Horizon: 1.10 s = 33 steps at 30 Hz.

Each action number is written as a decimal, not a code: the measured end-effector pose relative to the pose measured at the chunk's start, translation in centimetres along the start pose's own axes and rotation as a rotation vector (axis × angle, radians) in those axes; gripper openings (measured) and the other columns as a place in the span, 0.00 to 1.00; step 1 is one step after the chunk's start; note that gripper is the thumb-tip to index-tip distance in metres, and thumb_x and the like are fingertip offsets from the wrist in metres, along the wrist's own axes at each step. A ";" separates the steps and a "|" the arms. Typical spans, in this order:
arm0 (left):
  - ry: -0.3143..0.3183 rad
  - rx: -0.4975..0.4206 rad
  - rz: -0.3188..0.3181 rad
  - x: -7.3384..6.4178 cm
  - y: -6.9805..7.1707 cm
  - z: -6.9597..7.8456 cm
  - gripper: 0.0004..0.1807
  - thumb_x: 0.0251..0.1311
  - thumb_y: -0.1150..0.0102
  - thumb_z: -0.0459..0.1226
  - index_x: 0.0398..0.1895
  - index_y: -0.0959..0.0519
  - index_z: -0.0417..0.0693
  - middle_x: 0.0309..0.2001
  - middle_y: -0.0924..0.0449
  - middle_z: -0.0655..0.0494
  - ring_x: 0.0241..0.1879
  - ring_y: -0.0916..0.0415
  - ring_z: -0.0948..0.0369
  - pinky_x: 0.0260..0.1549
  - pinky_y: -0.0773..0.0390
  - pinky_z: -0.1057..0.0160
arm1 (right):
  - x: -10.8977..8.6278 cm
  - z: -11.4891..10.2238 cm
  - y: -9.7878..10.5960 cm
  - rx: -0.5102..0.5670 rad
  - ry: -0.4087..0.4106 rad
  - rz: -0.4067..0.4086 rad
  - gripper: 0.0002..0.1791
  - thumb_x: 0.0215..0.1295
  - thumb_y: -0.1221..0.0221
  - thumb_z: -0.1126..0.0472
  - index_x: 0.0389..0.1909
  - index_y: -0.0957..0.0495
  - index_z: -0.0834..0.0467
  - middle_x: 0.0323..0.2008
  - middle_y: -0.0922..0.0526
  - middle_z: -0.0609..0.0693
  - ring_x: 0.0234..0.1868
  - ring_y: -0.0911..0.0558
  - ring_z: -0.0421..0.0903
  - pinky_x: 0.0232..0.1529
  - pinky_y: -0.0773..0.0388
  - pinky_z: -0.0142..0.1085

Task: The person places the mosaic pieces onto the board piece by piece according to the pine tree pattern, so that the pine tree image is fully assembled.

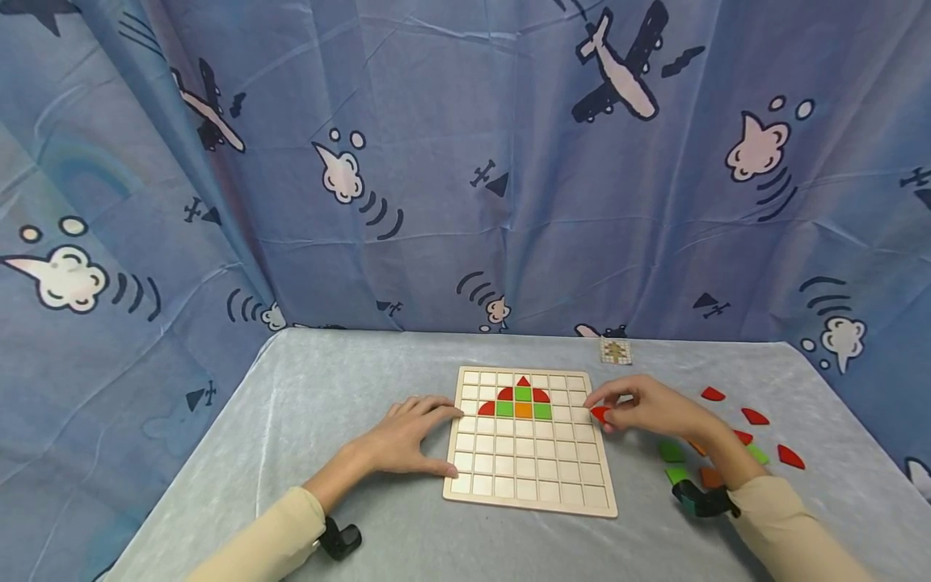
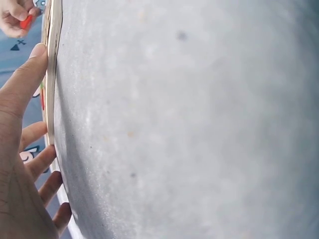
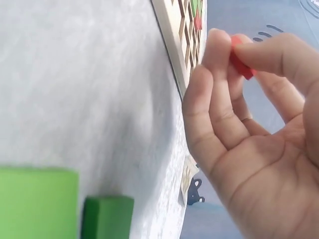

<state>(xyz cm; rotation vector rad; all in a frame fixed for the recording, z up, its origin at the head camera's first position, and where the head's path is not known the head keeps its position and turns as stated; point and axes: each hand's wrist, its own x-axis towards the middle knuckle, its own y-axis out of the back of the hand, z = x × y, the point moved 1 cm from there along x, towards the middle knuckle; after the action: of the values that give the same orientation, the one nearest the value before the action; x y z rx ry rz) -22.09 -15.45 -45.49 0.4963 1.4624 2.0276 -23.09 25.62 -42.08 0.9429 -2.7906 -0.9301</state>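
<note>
A wooden grid board (image 1: 494,465) lies flat on the table, its upper cells partly filled with red, green and orange pieces in a stepped peak. My left hand (image 1: 407,436) rests at the board's left edge, fingers spread and fairly straight, thumb and fingertips touching the rim. Just beyond the right edge, my right hand (image 1: 647,408) pinches a red quarter-round piece (image 1: 600,414) between thumb and fingers. In the right wrist view that red piece (image 3: 242,60) shows between the thumb and fingertips, with the board's side (image 3: 174,55) behind it.
Loose red pieces (image 1: 790,457), green pieces (image 1: 671,451) and orange pieces (image 1: 711,477) lie on the right, partly under the right forearm. A small patterned card (image 1: 616,351) sits at the table's back edge. A blue printed curtain (image 1: 436,162) hangs behind.
</note>
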 end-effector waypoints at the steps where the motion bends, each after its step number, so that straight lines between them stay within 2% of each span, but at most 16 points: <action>1: 0.000 0.000 -0.001 0.0 0.0 0.0 0.48 0.47 0.39 0.72 0.72 0.37 0.69 0.73 0.39 0.62 0.72 0.41 0.55 0.65 0.38 0.45 | 0.2 0.0 -0.1 0.003 -0.003 0.005 0.17 0.66 0.43 0.68 0.55 0.20 0.62 0.36 0.14 0.58 0.32 0.18 0.45 0.33 0.23 0.33; 8: 0.000 0.006 -0.001 0.1 0.0 0.0 0.48 0.47 0.40 0.72 0.72 0.37 0.69 0.73 0.39 0.62 0.72 0.41 0.55 0.65 0.38 0.44 | 1.2 -0.1 -0.6 0.040 0.012 0.012 0.16 0.65 0.43 0.70 0.53 0.20 0.64 0.39 0.15 0.62 0.33 0.15 0.51 0.35 0.19 0.38; 11: 0.005 0.010 -0.003 0.1 0.0 0.0 0.48 0.47 0.40 0.73 0.72 0.37 0.69 0.73 0.39 0.63 0.72 0.41 0.56 0.65 0.38 0.45 | 1.7 -0.2 -0.9 0.060 0.017 0.013 0.15 0.65 0.43 0.70 0.52 0.20 0.64 0.42 0.16 0.64 0.34 0.14 0.49 0.37 0.17 0.38; 14: 0.007 0.012 -0.002 0.1 0.0 0.0 0.48 0.47 0.40 0.73 0.72 0.37 0.70 0.73 0.39 0.63 0.72 0.41 0.56 0.65 0.38 0.45 | 2.1 -0.2 -1.1 0.065 0.027 0.015 0.14 0.65 0.41 0.68 0.51 0.20 0.64 0.40 0.16 0.63 0.34 0.15 0.46 0.37 0.17 0.39; 17: 0.009 0.013 -0.004 0.1 0.0 -0.1 0.48 0.47 0.40 0.73 0.72 0.37 0.70 0.73 0.39 0.63 0.72 0.41 0.56 0.65 0.38 0.46 | 2.5 -0.3 -1.3 0.045 0.041 0.025 0.14 0.65 0.39 0.65 0.51 0.20 0.63 0.38 0.16 0.60 0.34 0.17 0.43 0.37 0.18 0.39; 22: 0.007 0.012 -0.002 0.1 -0.1 -0.1 0.48 0.47 0.40 0.73 0.72 0.37 0.70 0.73 0.39 0.63 0.72 0.41 0.56 0.65 0.38 0.45 | 3.2 -0.3 -1.4 -0.005 0.048 0.061 0.14 0.63 0.35 0.61 0.49 0.19 0.61 0.40 0.15 0.54 0.38 0.19 0.40 0.36 0.21 0.36; 33: 0.007 0.007 0.000 0.0 0.0 -0.1 0.48 0.48 0.40 0.72 0.72 0.37 0.70 0.73 0.39 0.63 0.72 0.41 0.56 0.64 0.37 0.45 | 4.7 0.0 -1.8 -0.049 0.066 0.063 0.10 0.61 0.33 0.60 0.42 0.18 0.60 0.39 0.12 0.55 0.36 0.15 0.40 0.34 0.21 0.33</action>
<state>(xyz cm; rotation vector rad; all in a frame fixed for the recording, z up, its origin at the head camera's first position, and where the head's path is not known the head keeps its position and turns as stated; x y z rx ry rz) -22.16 -15.48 -45.53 0.4922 1.4740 2.0266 -25.92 21.85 -43.71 0.8582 -2.7129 -0.9360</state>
